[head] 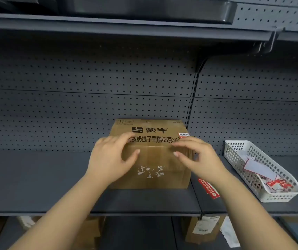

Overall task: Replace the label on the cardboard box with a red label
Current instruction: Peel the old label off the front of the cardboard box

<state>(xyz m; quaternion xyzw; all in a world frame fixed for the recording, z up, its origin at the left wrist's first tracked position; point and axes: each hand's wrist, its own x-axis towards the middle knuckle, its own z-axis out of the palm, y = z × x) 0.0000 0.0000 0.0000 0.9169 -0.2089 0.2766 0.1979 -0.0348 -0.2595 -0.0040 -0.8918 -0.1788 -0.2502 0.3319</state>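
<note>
A brown cardboard box (pixel 151 159) with black printed characters stands on the grey shelf (pixel 36 177). Torn white label scraps (pixel 151 171) cling to its front face. A red-and-white label (pixel 183 135) shows at the box's top right corner, just above my right fingers. My left hand (pixel 112 157) rests on the box's upper left front edge, fingers spread. My right hand (pixel 197 156) lies on the upper right front edge, thumb pointing inward. A red label strip (pixel 209 188) lies on the shelf to the right of the box, partly under my right wrist.
A white mesh basket (pixel 263 170) holding white and red label pieces sits on the shelf at the right. Perforated grey back panels rise behind. Another shelf hangs above. Below the shelf stand more cardboard boxes (pixel 202 230).
</note>
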